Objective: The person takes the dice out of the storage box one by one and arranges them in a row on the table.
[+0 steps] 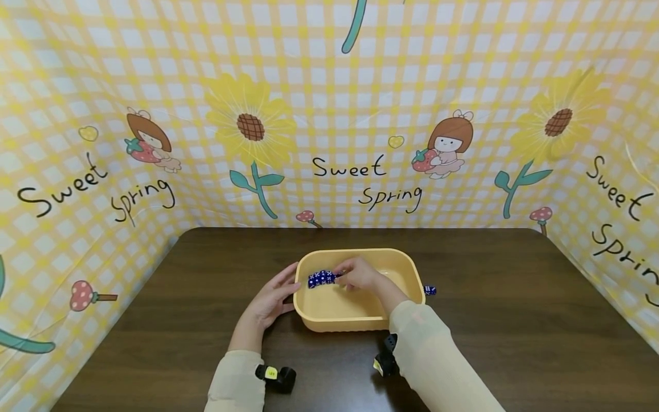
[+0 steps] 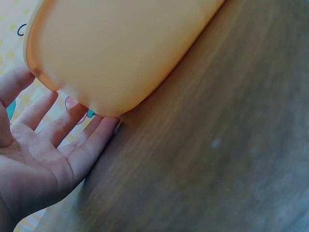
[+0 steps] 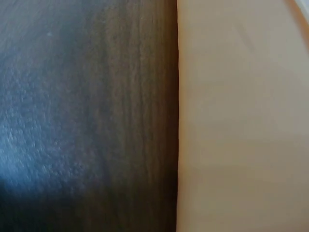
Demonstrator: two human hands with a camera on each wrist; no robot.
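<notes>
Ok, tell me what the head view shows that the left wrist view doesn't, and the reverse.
Only the head view: the right hand inside the yellow bin, at a row of blue, white-dotted pieces that look like dice, and a similar blue piece beyond the bin's right side.

Only the left wrist view: the palm of the left hand, facing the camera.

Both: that left hand touching the bin, the dark wooden tabletop and the checked cloth.
</notes>
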